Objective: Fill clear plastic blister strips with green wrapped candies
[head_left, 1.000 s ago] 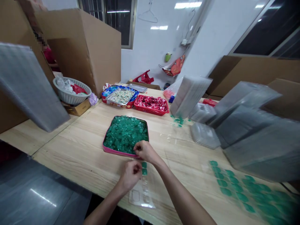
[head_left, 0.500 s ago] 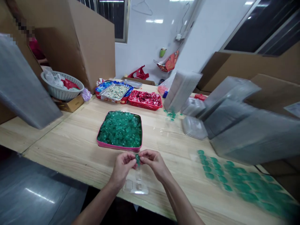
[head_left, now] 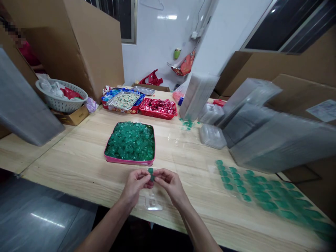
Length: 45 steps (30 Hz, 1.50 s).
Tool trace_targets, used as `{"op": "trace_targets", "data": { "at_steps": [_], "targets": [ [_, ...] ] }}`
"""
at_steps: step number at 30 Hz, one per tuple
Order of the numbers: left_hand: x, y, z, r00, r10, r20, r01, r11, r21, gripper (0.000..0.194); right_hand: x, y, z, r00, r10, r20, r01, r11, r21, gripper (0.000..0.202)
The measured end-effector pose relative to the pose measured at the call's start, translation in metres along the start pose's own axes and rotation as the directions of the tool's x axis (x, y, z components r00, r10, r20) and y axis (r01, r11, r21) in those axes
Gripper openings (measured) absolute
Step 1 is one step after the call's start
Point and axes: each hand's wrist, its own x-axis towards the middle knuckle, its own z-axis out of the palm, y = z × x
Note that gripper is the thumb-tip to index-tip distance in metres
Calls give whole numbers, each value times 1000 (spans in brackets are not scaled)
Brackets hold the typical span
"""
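Between the fingertips of my left hand (head_left: 135, 182) and my right hand (head_left: 168, 182) is a small green translucent piece (head_left: 150, 171), pinched from both sides. Its exact kind I cannot make out. Under my hands, near the table's front edge, lies a clear plastic tray (head_left: 153, 207) with moulded hollows, partly hidden by my fingers. Just beyond stands a square pink-rimmed tin (head_left: 128, 162), heaped with similar green pieces (head_left: 131, 141).
Clear trays filled with green pieces (head_left: 265, 196) spread across the right. Stacked clear plastic trays (head_left: 199, 94) stand behind them. Toward the back are a red basket of red packets (head_left: 159, 107), a metal tray of pale pieces (head_left: 126, 100) and a white colander (head_left: 63, 99). A person is partly visible far left.
The camera view has shifted slightly, so the table's contents sit a little further left and higher. Both hands keep hold of the small green piece above the clear tray.
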Motion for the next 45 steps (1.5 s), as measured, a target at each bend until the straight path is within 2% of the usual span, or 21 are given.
{"op": "trace_targets", "data": {
  "at_steps": [2,7,11,13,16,18,21,25,27,30,32,35,37,41,45],
  "targets": [
    [2,0,1,999,43,-19,-42,998,49,31,1,2,0,999,43,9,-44,998,40,25],
    [8,6,2,995,96,-16,-93,989,111,28,8,0,3,1000,14,-12,-13,999,46,25],
    [12,9,0,988,153,5,-152,982,116,21,9,-3,7,996,92,-21,-89,989,119,25],
    [12,7,-3,990,137,30,-140,982,124,21,7,-2,6,990,141,2,-140,983,122,25],
    [11,-1,-7,995,72,62,-84,972,218,17,3,7,1,981,190,40,-192,981,28,22],
    [11,-9,-10,993,90,76,-112,917,384,11,1,15,-3,982,186,34,-183,979,-85,17],
    [12,-19,-12,981,168,94,-190,769,611,9,0,22,-4,993,115,5,-107,942,-318,4],
    [11,-23,-9,971,230,67,-207,664,718,10,-1,22,-1,1000,-11,-20,-3,785,-619,8],
    [9,-22,-6,959,270,86,-229,564,793,13,-2,20,0,999,-48,-13,25,720,-694,9],
    [5,-19,-3,928,327,179,-304,384,872,18,-2,14,1,993,-112,28,97,676,-731,10],
    [5,-19,-3,910,339,237,-355,344,869,22,4,5,4,977,-202,60,181,657,-732,12],
    [9,-18,-5,905,336,262,-380,360,852,22,29,-10,12,937,-329,116,306,616,-726,14],
    [13,-16,-6,913,315,259,-370,370,852,21,54,-18,22,924,-354,147,339,575,-744,12],
    [18,-11,-6,938,233,256,-333,400,854,19,102,-23,43,925,-330,190,328,433,-840,15],
    [20,-13,-9,951,209,228,-304,505,808,18,122,-21,56,944,-276,182,267,311,-912,13]
  ]
}}
